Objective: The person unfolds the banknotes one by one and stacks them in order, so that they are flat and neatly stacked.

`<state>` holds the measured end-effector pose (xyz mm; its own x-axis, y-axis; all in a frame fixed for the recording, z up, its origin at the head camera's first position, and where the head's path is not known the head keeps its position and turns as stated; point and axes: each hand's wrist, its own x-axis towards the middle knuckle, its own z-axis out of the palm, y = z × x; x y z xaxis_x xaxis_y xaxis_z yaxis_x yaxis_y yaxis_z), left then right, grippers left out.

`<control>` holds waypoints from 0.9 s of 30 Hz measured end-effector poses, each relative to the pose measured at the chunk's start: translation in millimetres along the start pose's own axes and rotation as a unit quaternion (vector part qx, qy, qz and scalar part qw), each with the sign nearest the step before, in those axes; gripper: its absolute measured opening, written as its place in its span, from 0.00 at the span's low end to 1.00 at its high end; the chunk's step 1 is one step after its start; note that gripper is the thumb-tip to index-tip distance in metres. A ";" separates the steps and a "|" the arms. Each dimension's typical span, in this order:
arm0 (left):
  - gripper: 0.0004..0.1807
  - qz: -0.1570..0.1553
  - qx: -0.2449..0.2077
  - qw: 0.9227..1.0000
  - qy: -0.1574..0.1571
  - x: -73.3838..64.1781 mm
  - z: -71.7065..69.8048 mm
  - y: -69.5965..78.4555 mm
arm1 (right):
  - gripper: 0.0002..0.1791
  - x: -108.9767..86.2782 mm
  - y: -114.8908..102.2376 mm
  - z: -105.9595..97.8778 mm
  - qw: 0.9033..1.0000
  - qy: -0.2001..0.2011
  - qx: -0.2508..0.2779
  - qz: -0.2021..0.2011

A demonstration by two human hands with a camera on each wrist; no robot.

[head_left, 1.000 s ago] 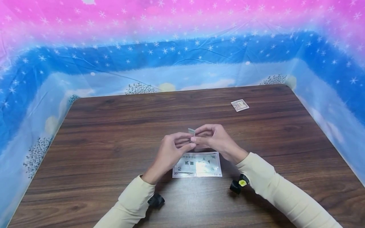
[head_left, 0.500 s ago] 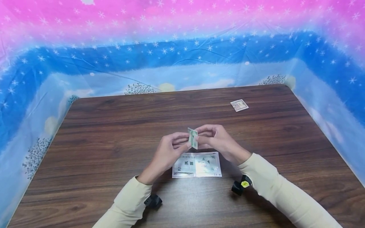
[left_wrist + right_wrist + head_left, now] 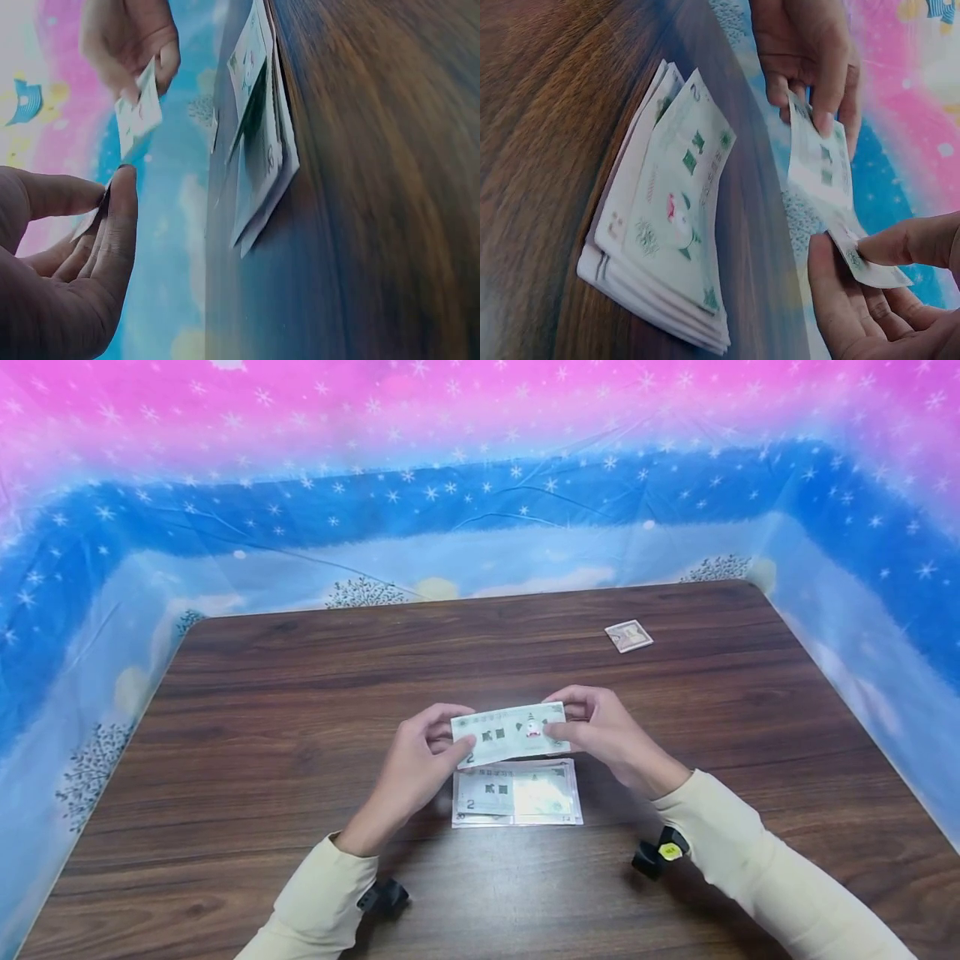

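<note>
Stretched between both hands is a pale green play banknote (image 3: 510,734) marked with a 2 and a small cartoon figure. My left hand (image 3: 422,766) pinches its left end between thumb and fingers. At the other end, my right hand (image 3: 613,737) pinches it the same way, thumb on the printed face. The note is held up just beyond a small stack of banknotes (image 3: 517,797) on the table. Another green 2 note (image 3: 682,202) lies on top of that stack, and the right wrist view shows several layers with slightly curled edges.
A small folded banknote (image 3: 629,636) lies toward the back right of the brown wooden table (image 3: 300,710). A snowflake-patterned cloth (image 3: 450,485) hangs around the table's back and sides. Each wrist carries a small black camera (image 3: 384,897).
The folded green banknote has been opened out flat between the hands, which have moved apart, left hand leftward and right hand rightward. The stack stays in place.
</note>
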<state>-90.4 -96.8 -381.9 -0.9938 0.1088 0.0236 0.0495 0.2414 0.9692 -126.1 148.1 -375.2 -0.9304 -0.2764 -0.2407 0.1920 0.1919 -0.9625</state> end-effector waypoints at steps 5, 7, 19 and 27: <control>0.17 -0.031 -0.015 0.999 -0.017 -1.3 -4.2 -3.0 | 0.15 -3.8 3.7 -2.9 0.999 -0.001 -0.030 0.011; 0.17 -0.047 -0.019 0.998 -0.026 -1.1 -4.9 -4.1 | 0.16 -5.0 5.1 -3.5 0.999 -0.001 -0.044 0.014; 0.19 -0.032 0.185 0.975 -0.123 -4.6 -12.5 -2.0 | 0.15 -11.8 16.4 -6.7 0.989 -0.031 -0.136 -0.043; 0.18 -0.023 0.278 0.948 -0.155 -5.3 -7.0 -6.3 | 0.15 -14.6 25.1 -2.3 0.950 -0.032 -0.292 -0.108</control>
<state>-86.2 -105.7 -386.5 -0.9237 0.3420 -0.1725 0.1365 0.7146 0.6860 -108.4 159.2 -395.5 -0.9037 -0.4222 -0.0712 -0.2244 0.6087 -0.7610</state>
